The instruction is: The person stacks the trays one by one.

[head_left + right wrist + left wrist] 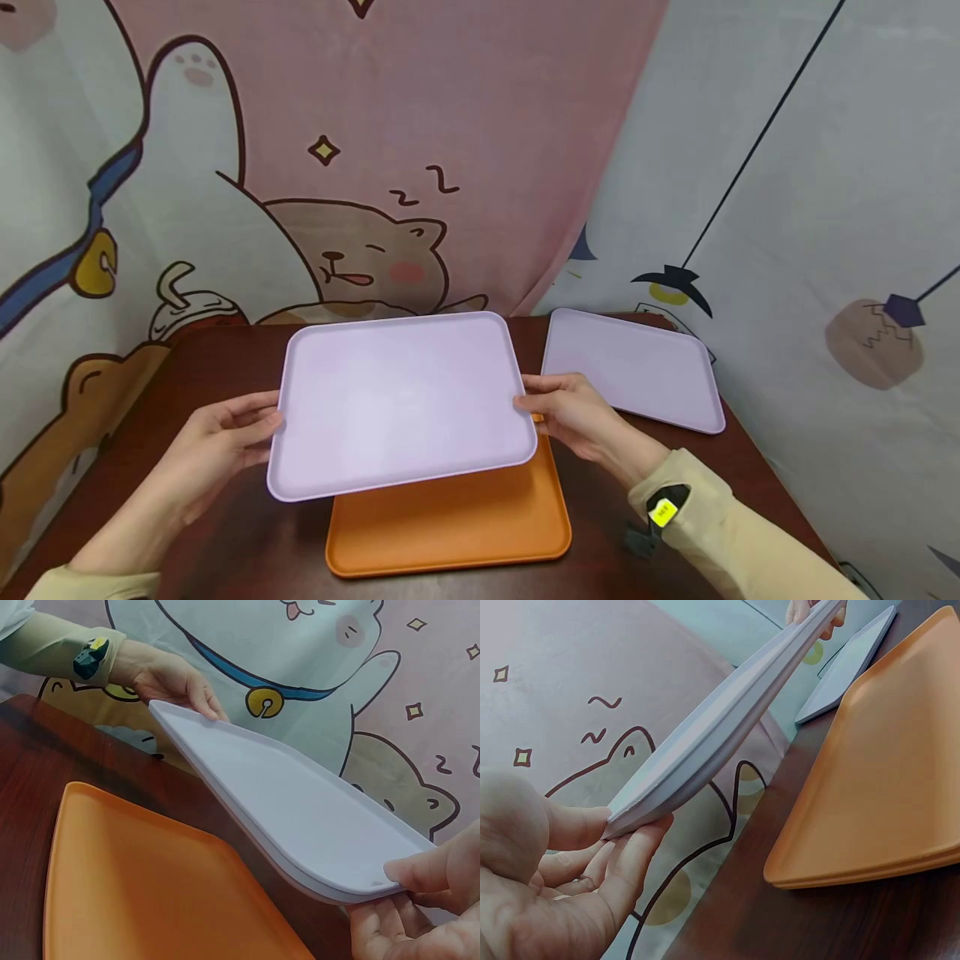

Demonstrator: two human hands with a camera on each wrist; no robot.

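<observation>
Above the dark wooden table (225,358), a lilac tray (401,404) is held in the air between both hands, one at each short end. The left hand (225,442) is closed on the left edge, thumb on the upper face and fingers (630,855) curled underneath, as the left wrist view shows. The right hand (573,412) is clamped on the right edge in the same way, with the thumb on the rim and the fingers below. The long axis of the tray runs left to right, from one grip straight to the other, so its middle lies inward from each hand and neither hand is clearly nearer to it. An orange tray (457,521) lies flat on the table directly beneath; it is partly covered by the lifted tray and juts out toward the person. In the wrist views the lilac tray is seen clear of the orange one, tilted, with a gap between them. A second lilac tray (633,367) rests on the table off to the right, near the right hand but apart from it. Cartoon-printed cloth (360,167) hangs behind the table.
</observation>
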